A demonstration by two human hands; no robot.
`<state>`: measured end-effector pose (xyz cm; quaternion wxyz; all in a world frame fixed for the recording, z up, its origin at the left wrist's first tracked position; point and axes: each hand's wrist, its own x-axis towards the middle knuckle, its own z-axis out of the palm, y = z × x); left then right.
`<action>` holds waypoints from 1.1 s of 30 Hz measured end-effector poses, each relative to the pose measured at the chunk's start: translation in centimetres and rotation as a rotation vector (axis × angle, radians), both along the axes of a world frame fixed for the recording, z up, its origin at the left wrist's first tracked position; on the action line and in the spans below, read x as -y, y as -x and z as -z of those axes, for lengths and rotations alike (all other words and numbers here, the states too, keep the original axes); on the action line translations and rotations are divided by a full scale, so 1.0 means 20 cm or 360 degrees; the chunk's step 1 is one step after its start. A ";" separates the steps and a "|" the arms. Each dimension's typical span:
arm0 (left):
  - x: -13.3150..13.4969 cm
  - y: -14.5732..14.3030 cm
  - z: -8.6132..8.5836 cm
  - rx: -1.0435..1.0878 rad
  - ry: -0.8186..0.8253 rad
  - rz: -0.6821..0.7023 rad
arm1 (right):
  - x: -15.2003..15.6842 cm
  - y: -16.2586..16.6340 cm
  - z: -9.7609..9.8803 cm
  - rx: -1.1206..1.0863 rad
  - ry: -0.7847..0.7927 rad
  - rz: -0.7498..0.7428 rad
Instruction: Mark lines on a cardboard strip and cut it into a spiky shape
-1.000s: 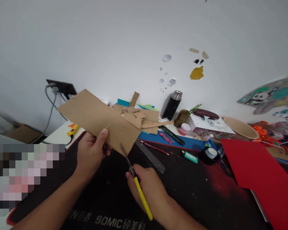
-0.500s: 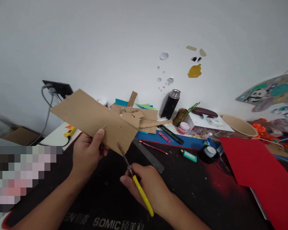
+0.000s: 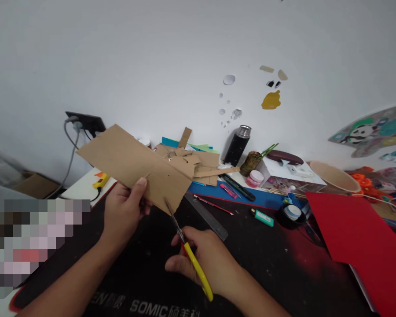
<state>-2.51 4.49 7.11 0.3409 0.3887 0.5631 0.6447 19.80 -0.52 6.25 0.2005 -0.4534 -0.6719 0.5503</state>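
My left hand (image 3: 127,207) grips the lower edge of a flat brown cardboard sheet (image 3: 128,156), thumb on top and fingers beneath. The sheet is held tilted above the black desk mat. In my right hand (image 3: 206,255) is a pair of scissors (image 3: 198,270) with yellow handles and a bit of red near the pivot. One blade lies over the sheet's near right edge; the other blade is hidden beneath the cardboard. The thumb of my right hand stands away from the fingers.
Cardboard scraps (image 3: 185,160) lie piled by the wall. A clear ruler (image 3: 211,220), a red pencil (image 3: 214,205), a teal lighter (image 3: 262,218) and a utility knife (image 3: 239,188) lie beyond my hands. A black thermos (image 3: 237,147) stands behind; a red sheet (image 3: 356,233) is at right.
The whole view has shifted slightly. My right thumb has moved away from the fingers, and red shows on the scissors. The blade stays at the cardboard's edge.
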 end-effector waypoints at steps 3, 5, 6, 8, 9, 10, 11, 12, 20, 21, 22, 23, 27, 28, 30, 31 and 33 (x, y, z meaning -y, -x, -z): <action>0.00 0.00 -0.01 0.0021 0.0002 0.0003 | 0.00 0.00 0.00 -0.0062 0.0102 -0.0011; 0.01 0.00 -0.01 0.0016 0.0012 0.0008 | 0.01 0.01 0.02 -0.0075 0.0058 0.0003; 0.01 0.01 -0.01 -0.0008 0.0018 0.0010 | 0.01 0.01 0.04 -0.0074 0.0023 0.0024; 0.01 0.01 0.00 -0.0068 0.0021 0.0011 | 0.02 0.02 0.06 -0.0086 0.0005 0.0078; 0.01 0.02 0.00 -0.0083 0.0019 0.0015 | 0.03 0.03 0.07 -0.0092 0.0036 0.0080; 0.01 0.02 0.01 -0.0085 0.0017 0.0030 | 0.03 0.03 0.07 -0.0085 0.0052 0.0080; 0.01 0.02 0.01 -0.0076 0.0018 0.0049 | 0.03 0.03 0.07 -0.0074 0.0059 0.0075; 0.01 0.03 0.01 -0.0063 0.0020 0.0067 | 0.03 0.03 0.07 -0.0057 0.0050 0.0068; 0.01 0.02 -0.01 -0.0144 0.0021 0.0056 | 0.02 0.02 0.02 -0.0082 0.0009 0.0023; 0.01 0.02 -0.02 -0.0146 0.0020 0.0052 | 0.02 0.02 0.02 -0.0096 0.0043 0.0020; 0.01 0.02 -0.02 -0.0143 0.0019 0.0049 | 0.02 0.02 0.02 -0.0111 0.0080 0.0016; 0.01 0.02 -0.02 -0.0133 0.0015 0.0053 | 0.02 0.02 0.01 -0.0123 0.0113 0.0013; 0.01 0.02 -0.01 -0.0059 -0.0020 0.0072 | 0.02 0.02 0.01 -0.0139 0.0222 -0.0002; 0.01 0.02 -0.01 -0.0041 -0.0023 0.0075 | 0.02 0.02 0.01 -0.0140 0.0241 0.0001; 0.01 0.02 -0.01 -0.0034 -0.0018 0.0067 | 0.02 0.01 0.01 -0.0140 0.0262 -0.0006; 0.01 0.02 -0.01 -0.0043 -0.0013 0.0063 | 0.02 0.01 0.01 -0.0140 0.0261 -0.0010; 0.01 0.02 -0.02 -0.0065 -0.0010 0.0053 | 0.02 0.01 0.01 -0.0140 0.0262 -0.0023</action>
